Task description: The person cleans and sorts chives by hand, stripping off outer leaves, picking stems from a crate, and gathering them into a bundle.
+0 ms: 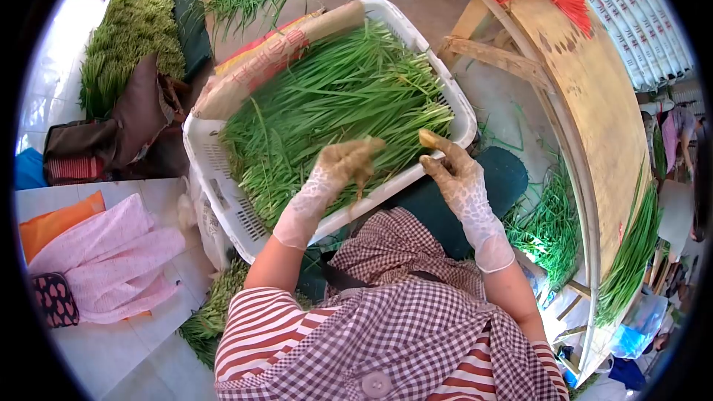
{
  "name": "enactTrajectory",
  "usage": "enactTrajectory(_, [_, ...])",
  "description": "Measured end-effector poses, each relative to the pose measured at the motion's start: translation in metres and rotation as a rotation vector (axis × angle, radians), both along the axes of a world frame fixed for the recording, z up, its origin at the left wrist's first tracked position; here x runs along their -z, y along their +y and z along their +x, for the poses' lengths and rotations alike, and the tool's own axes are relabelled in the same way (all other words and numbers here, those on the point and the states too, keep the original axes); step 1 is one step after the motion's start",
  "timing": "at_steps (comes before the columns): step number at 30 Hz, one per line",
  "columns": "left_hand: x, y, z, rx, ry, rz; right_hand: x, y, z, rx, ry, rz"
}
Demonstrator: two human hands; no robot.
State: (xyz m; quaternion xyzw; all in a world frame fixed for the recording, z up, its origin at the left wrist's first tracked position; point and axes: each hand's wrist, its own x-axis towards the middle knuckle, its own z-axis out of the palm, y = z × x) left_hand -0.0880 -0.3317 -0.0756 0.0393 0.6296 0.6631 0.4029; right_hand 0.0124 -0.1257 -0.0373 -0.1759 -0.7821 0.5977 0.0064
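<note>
White basket (194,137), brown printed sacking (256,67) along its upper-left side. Greens (327,93) piled loosely inside: long, thin, bright green blades, some paler, yellowish ends. Left hand (343,162), gloved, stained, blurred over the greens; fingers curled, can't tell if gripping. Right hand (456,169), gloved, near rim; thumb and forefinger narrowly apart.

Cut greens (334,96) in basket (466,115), left of table (605,104).

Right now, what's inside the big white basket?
Long green leafy stalks, piled up, are inside the white basket, with printed sacking along one side. The pile covers the bottom, so I can't see that.
</note>
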Motion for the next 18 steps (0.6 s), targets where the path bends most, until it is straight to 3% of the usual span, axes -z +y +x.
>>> enactTrajectory(2, [-0.036, 0.011, 0.017, 0.100, -0.057, 0.096, -0.034, -0.014, -0.009, -0.106, -0.033, 0.087])
enactTrajectory(3, [-0.036, 0.016, 0.027, 0.142, -0.107, 0.120, -0.028, -0.018, -0.004, -0.135, 0.007, -0.084])
enactTrajectory(6, [-0.038, 0.030, 0.050, 0.180, -0.076, 0.253, -0.057, -0.006, 0.014, -0.279, -0.162, 0.280])
enactTrajectory(8, [-0.050, 0.042, 0.080, 0.129, -0.062, 0.350, -0.060, 0.010, 0.047, -0.093, -0.159, 0.298])
enactTrajectory(10, [-0.053, 0.040, 0.090, 0.397, -0.050, 0.264, -0.107, 0.020, 0.070, -0.026, -0.309, 0.408])
enactTrajectory(11, [-0.054, 0.040, 0.095, 0.455, -0.087, 0.303, -0.105, 0.038, 0.090, 0.109, -0.271, 0.362])
enactTrajectory(12, [-0.048, 0.044, 0.104, 0.436, -0.213, 0.347, -0.100, 0.065, 0.114, 0.245, -0.233, 0.313])
enactTrajectory(14, [-0.043, 0.045, 0.116, 0.271, -0.231, 0.436, -0.085, 0.129, 0.159, 0.452, -0.368, 0.540])
enactTrajectory(16, [-0.042, 0.052, 0.120, 0.187, 0.023, 0.426, -0.078, 0.123, 0.166, 0.400, -0.416, 0.827])
enactTrajectory(18, [-0.046, 0.056, 0.121, 0.182, 0.156, 0.405, -0.072, 0.103, 0.160, 0.329, -0.268, 0.647])
